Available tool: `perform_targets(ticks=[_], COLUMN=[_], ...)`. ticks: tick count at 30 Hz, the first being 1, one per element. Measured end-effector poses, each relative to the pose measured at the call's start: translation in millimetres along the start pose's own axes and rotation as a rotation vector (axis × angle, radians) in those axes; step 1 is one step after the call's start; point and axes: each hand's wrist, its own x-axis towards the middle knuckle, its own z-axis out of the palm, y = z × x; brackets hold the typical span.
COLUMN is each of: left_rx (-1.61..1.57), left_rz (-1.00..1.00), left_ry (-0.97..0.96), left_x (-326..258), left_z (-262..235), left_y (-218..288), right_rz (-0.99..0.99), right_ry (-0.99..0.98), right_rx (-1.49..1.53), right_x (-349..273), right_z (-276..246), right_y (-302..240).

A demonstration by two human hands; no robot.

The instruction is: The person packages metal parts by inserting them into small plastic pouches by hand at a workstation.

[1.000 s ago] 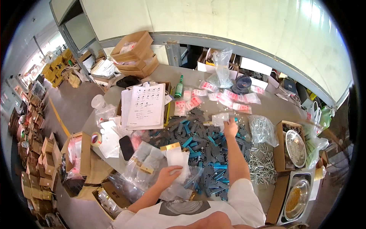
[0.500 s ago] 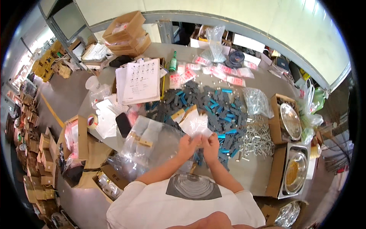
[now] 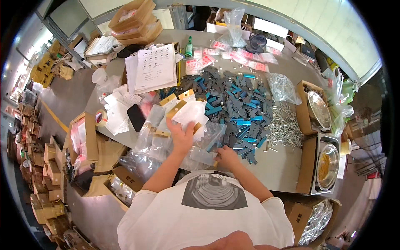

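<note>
My left hand point(image 3: 181, 135) is closed around several white packets with gold-brown tops point(image 3: 195, 112), held fanned out above the table. Nearer to me, at the front edge, my right hand point(image 3: 228, 157) has its fingers closed at the edge of a translucent plastic bag point(image 3: 203, 157). Its fingertips are partly hidden. Under and beside the left hand lie more clear plastic bags point(image 3: 160, 143), some with gold-brown tops. Beyond both hands spreads a heap of dark grey and blue plastic parts point(image 3: 233, 102).
Loose silver screws point(image 3: 286, 127) lie right of the heap, near boxes bearing metal bowls point(image 3: 328, 166). A clipboard with papers point(image 3: 155, 68), a green bottle point(image 3: 188, 47) and red-printed packets point(image 3: 243, 54) are at the back. A phone point(image 3: 136, 117) and a tape roll point(image 3: 101, 118) lie left.
My hands were together on a white packet and have separated. The left has moved left with the packets; the right has come down to the plastic bag at the front edge.
</note>
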Motion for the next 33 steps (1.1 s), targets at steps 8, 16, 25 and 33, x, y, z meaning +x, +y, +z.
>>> perform_targets(ticks=[8,16,25,33], left_rx=[0.064,0.273,0.358,0.367], left_rz=[-0.063,0.161,0.320,0.592], left_ry=[-0.200,-0.511,-1.060,-0.865], left_x=[-5.2,7.4,7.3,-7.5], left_z=[-12.0,-1.2,44.1,83.9], left_y=[-14.2,-8.0,44.9,29.1], right_rz=[-0.109,-0.080,-0.145,-0.017], right_ry=[0.079,0.317,0.367,0.931], right_rx=[-0.061,0.419,0.433,0.169], right_x=[2.1,-20.6,-23.3,32.5], right_z=[14.3,-77.6,-124.8,-106.4], right_y=[9.5,-14.5,-41.9,-16.0])
